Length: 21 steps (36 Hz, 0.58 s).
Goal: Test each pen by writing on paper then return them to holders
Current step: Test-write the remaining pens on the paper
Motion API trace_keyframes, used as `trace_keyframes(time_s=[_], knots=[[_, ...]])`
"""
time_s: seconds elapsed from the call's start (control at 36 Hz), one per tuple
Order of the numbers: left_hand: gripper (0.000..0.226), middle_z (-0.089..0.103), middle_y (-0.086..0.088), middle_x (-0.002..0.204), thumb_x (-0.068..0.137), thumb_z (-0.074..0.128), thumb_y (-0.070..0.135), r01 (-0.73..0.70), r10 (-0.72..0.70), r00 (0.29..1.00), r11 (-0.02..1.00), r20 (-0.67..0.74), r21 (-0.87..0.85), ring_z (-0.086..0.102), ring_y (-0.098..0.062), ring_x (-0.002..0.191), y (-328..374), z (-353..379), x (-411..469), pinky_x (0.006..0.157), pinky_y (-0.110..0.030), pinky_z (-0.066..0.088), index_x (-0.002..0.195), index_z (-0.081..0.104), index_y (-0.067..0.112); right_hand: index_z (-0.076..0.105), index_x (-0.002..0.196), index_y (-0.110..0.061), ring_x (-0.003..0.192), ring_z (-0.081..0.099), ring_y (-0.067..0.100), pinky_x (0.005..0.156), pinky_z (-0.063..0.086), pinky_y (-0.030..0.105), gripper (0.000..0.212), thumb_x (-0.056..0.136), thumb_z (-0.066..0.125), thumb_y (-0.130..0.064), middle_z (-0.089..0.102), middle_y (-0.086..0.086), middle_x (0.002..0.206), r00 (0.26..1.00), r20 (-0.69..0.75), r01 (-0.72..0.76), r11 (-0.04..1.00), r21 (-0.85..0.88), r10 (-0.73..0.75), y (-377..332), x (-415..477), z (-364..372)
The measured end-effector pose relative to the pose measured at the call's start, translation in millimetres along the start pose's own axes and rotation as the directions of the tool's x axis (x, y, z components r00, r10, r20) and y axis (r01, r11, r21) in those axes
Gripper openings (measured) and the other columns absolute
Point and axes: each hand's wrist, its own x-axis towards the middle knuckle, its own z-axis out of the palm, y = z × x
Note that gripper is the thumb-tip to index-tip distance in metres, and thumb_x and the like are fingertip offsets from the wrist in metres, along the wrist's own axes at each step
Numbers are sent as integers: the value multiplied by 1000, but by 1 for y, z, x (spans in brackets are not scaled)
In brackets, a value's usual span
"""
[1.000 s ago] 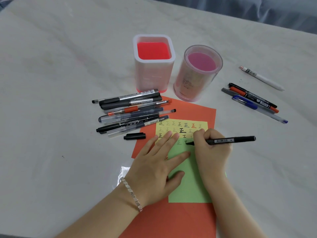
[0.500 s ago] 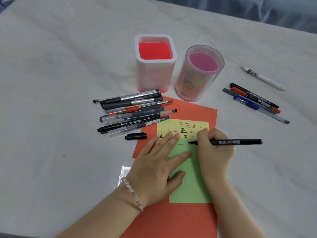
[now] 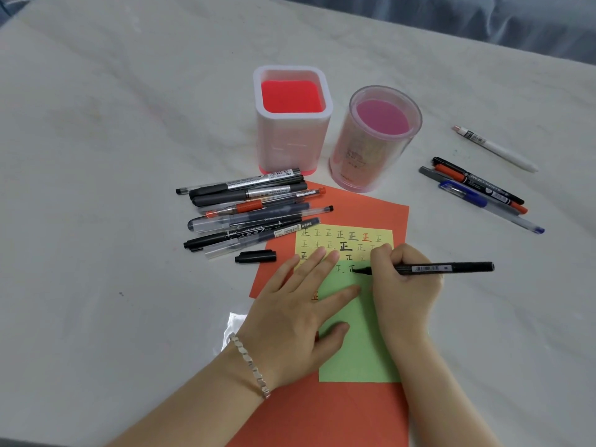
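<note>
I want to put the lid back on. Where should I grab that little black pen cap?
Pinch the small black plastic pen cap across its middle from above. It lies flat on the white table, with both long sides free.

White marble-look tabletop, blue-grey fabric behind it, soft light.
Tabletop [image 3: 96, 162] is pale with faint grey veining and spreads out to the left of the left hand [image 3: 290, 314], to the right of the right hand [image 3: 403, 285] and far beyond both. Creased blue-grey fabric [image 3: 483, 21] runs along the far table edge beyond the right hand. Light is diffuse and even, shadows are weak.
</note>
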Motion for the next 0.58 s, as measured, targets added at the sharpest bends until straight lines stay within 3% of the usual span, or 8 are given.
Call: trace_keyframes(time_s=[0.33,0.58], knots=[[44,37,-8,145,86,39,46,-3,3,1000,1000,6,7,26,-20,138,-1,1,0,109,-40,17,126,54,36,30,45,-16,43,29,8,44,25,13,35,72,51,-17,33,-1,43,998,24,56,996,-72,-54,1,0,3],[43,39,-8,144,86,40,45,-18,18,1000,1000,-14,9,28,-20,137,0,1,0,108,-40,19,125,54,35,28,44,-18,41,29,7,44,23,14,32,68,50,-16,32,-7,37,998,-56,-17,997,-80,13,1,2,1]])
